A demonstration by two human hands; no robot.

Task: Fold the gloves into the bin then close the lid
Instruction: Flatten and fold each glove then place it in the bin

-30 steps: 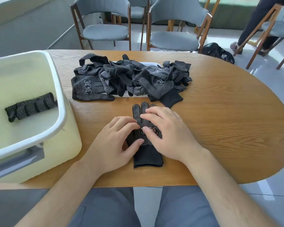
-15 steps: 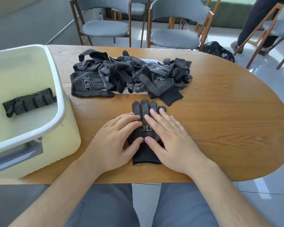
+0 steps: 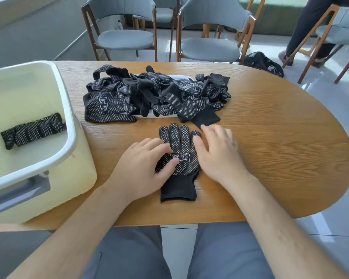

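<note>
- Head view: we see one black glove (image 3: 182, 146) lying flat on the wooden surface (image 3: 270, 137) near the front edge. Its white grip dots and printed white mark face up, its tips point away from us, and its plain cuff lies toward us.
- More such gloves lie in a pile (image 3: 155, 93) just beyond it, and a folded glove (image 3: 32, 130) lies in the pale bin (image 3: 69, 121) at the left.
- Our left hand (image 3: 143, 168) rests on the glove's left half. Its fingers (image 3: 159, 146) are loosely bent, tips and thumb pressing the dotted palm, gripping nothing.
- Our right hand (image 3: 218, 154) lies spread and nearly flat beside the glove's right edge, thumb touching it, slightly blurred and holding nothing.
- Half a second ago the right hand covered the glove's palm; it has since slid off to the right, so the mark now shows.
</note>
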